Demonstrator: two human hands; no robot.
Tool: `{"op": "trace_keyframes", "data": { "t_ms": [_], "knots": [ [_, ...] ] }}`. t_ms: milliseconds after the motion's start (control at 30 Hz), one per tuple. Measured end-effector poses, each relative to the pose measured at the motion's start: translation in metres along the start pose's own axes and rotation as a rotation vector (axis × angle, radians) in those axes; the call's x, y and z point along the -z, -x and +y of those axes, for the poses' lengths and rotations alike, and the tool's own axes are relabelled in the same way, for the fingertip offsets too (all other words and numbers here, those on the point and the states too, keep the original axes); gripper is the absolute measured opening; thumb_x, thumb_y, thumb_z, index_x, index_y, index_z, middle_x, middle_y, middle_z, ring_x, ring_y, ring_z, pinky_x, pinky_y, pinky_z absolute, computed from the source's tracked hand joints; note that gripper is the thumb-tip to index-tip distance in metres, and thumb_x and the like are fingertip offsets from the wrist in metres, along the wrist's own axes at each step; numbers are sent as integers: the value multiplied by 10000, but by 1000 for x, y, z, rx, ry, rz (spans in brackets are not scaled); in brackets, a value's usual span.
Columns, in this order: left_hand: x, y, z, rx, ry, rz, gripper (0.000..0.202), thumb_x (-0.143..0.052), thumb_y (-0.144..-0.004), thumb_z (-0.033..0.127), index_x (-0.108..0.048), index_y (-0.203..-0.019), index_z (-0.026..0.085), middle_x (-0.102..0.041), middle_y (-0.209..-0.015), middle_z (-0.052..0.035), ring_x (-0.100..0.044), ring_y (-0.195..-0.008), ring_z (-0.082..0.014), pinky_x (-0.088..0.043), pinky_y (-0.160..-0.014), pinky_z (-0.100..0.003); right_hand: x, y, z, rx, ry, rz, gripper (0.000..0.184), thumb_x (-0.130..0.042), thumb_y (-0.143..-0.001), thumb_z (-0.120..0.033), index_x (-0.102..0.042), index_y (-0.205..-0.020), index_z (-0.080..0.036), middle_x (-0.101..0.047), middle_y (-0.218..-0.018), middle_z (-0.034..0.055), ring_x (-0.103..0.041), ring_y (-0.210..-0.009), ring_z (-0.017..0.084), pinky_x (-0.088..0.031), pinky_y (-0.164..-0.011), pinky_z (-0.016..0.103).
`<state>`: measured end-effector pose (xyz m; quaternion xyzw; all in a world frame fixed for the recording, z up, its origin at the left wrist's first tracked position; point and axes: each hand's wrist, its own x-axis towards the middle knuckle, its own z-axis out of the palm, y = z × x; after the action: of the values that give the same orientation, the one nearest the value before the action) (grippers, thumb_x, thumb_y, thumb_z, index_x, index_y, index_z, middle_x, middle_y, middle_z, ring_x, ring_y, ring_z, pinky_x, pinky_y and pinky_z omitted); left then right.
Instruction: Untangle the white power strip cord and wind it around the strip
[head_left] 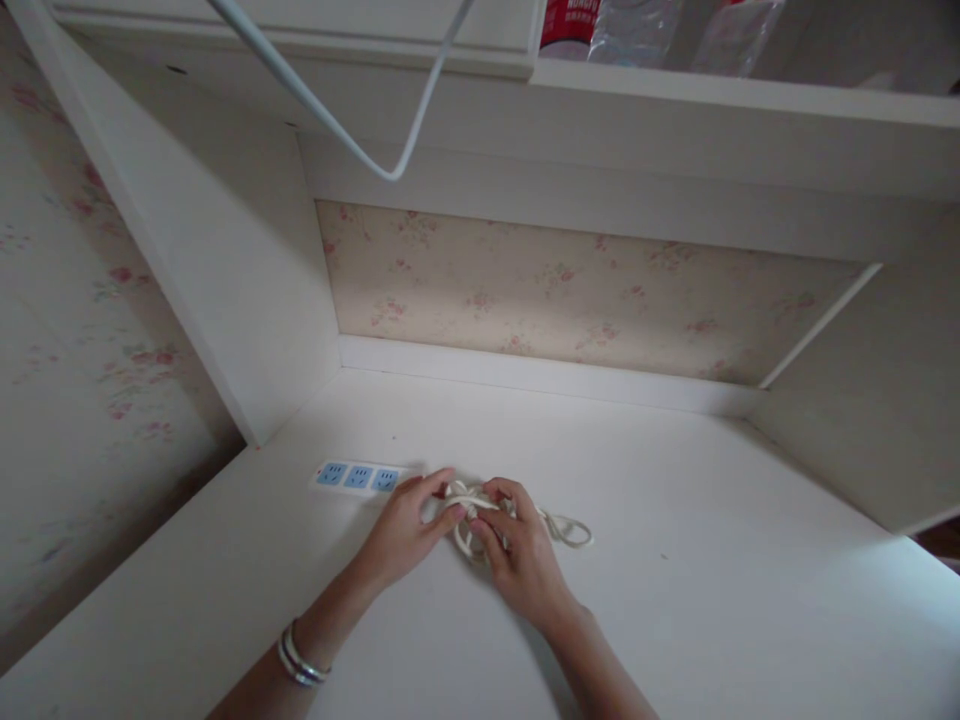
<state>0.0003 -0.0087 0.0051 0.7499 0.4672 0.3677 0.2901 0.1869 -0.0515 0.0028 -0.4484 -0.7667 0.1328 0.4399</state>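
A bundled white power cord [471, 500] lies on the white desk between my two hands, with one loop sticking out on the right. My left hand [409, 520] grips the left side of the bundle, thumb and fingers closed on it. On its other side, my right hand [521, 545] pinches the cord with thumb and fingers. The white power strip [358, 478] with blue sockets rests flat on the desk to the left, its right end partly hidden behind my left hand.
The white desk [675, 620] is bounded by a left side panel [217, 250] and a right panel [862, 400]. Overhead is a shelf [712, 100] holding a red-labelled container [568, 25] and clear plastic packaging [634, 30]. A bent white rod [390, 172] hangs in front at the top.
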Motion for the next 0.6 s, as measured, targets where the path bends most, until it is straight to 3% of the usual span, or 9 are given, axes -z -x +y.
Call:
{"op": "trace_keyframes", "data": {
  "t_ms": [300, 500, 600],
  "knots": [
    [2, 1, 2, -44, -14, 34, 332, -597, -827, 434, -690, -1061, 218, -699, -915, -55, -605, -901, -208, -450, -865, -314, -3, 2, 2, 1, 109, -7, 166, -545, -891, -222, -709, -920, -221, -528, -1201, 93, -523, -1050, 218, -448, -914, 383],
    [-4, 2, 6, 36, 248, -45, 307, -515, -883, 419, -711, -953, 194, -704, -889, -37, -614, -833, -178, -466, -750, -248, -7, -1, -3, -69, 207, -12, 148, -636, -848, -341, -690, -834, -205, -581, -1082, 90, -558, -971, 219, -461, -882, 371],
    [-5, 0, 3, 89, 297, -55, 326, -510, -881, 420, -716, -836, 172, -702, -815, -26, -601, -774, -173, -454, -712, -250, -10, 0, -2, -44, 215, -31, 138, -622, -860, -302, -671, -953, -213, -584, -1095, 89, -550, -1005, 223, -456, -900, 372]
  ]
}}
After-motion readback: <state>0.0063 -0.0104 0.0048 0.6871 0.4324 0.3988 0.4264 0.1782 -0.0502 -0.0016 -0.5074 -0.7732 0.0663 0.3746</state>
